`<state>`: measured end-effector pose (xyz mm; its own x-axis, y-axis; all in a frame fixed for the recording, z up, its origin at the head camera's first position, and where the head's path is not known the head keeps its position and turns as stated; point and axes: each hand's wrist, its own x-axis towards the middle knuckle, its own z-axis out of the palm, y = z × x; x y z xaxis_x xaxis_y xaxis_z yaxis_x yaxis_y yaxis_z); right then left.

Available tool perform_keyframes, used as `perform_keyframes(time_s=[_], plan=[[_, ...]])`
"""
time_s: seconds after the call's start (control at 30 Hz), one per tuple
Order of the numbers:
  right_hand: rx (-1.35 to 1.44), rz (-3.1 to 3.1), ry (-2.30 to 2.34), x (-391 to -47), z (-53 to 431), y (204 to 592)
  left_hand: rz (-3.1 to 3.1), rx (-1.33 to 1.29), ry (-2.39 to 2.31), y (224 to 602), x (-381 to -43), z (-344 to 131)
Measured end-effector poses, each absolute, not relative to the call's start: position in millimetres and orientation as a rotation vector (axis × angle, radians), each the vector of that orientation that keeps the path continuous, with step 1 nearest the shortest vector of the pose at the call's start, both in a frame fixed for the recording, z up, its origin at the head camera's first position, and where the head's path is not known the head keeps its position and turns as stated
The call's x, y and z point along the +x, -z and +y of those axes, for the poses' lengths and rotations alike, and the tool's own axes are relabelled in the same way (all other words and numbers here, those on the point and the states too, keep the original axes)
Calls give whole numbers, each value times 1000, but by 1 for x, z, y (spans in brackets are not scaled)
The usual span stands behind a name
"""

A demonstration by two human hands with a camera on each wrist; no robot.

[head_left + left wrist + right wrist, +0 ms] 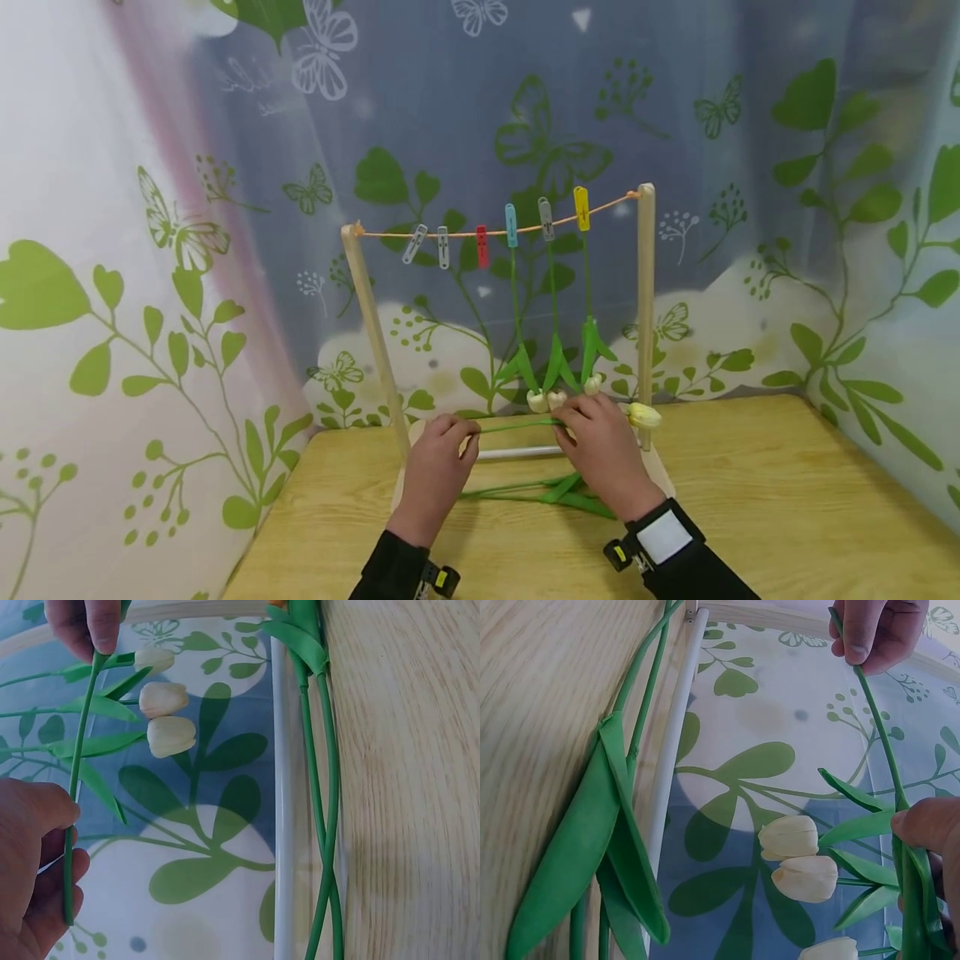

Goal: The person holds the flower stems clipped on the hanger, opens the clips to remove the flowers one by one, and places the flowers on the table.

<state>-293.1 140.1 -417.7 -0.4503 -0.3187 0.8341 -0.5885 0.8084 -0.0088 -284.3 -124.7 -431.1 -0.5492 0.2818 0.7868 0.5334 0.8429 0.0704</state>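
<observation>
An artificial tulip with a pale yellow bloom (643, 415) lies level between both hands, bloom to the right. Its stem end is pinched by my left hand (435, 471), thumb against fingers around the green stem (79, 750). My right hand (606, 454) grips the same tulip where its leaves (915, 892) begin. Behind the hands, three whitish tulips (804, 879) hang upside down from a blue clothespin (511, 225), a grey clothespin (546, 218) and a yellow clothespin (582, 208). The right hand partly covers the hanging blooms in the head view.
An orange cord (390, 235) spans two wooden posts (646, 308). On its left half sit two grey clothespins (443, 247) and a red clothespin (482, 247). More green-stemmed tulips (570, 832) lie on the wooden table (750, 483), in front of a white rod (517, 452).
</observation>
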Motion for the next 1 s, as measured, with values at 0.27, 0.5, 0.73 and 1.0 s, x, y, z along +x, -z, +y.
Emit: perform_keyframes(time_s=[0.27, 0.5, 0.73, 1.0], plan=[[675, -2089, -389, -294, 145, 424, -2199, -611, 331, 436, -288, -121], [680, -2101, -376, -291, 143, 427, -2204, -625, 314, 438, -284, -123], [684, -2110, -381, -291, 145, 426, -2218, -633, 328, 437, -284, -124], [676, -2126, -368, -291, 148, 428, -2245, -646, 341, 439, -286, -122]])
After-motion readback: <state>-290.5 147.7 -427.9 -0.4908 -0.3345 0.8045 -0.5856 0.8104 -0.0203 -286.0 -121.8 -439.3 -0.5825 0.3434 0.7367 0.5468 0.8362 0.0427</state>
